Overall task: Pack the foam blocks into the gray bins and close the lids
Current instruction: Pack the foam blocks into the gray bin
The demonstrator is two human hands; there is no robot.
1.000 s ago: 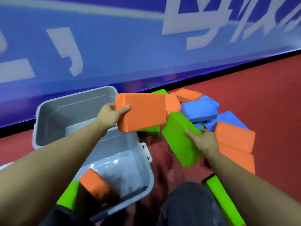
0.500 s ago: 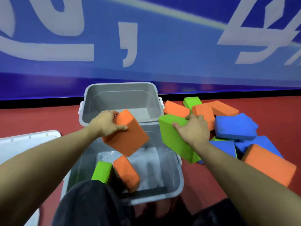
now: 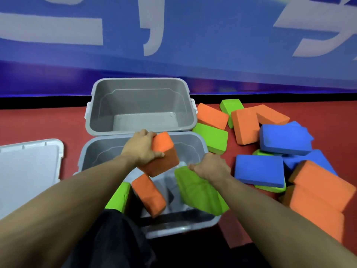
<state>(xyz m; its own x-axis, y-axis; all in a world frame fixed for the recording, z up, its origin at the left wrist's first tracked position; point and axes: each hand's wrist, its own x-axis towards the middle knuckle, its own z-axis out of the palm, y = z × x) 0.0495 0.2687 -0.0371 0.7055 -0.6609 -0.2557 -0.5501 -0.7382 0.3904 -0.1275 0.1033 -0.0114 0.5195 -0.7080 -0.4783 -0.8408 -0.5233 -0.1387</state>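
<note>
A person crouched on a red floor [image 3: 48,122] loads foam blocks into the nearer gray bin [image 3: 204,227], which already holds a green block [image 3: 118,196] and an orange block [image 3: 149,194] leaning at its near left. The right hand [image 3: 210,167] clamps the top end of a second green block [image 3: 199,192], its long axis running steeply down from the hand into the bin's right side, the lower end apparently close to the bottom. The left hand [image 3: 142,147] wraps its fingers around an orange block held above the bin's middle [image 3: 163,154], tilted, with open bin floor directly below it. The green block appears nearer to being set down, so the right hand looks likely to let go first. Beyond, a second gray bin [image 3: 139,82] stands with no blocks in it, touching the first. A white lid [image 3: 29,167] lies to the left; loose orange, green and blue blocks [image 3: 258,169] are heaped to the right.
</note>
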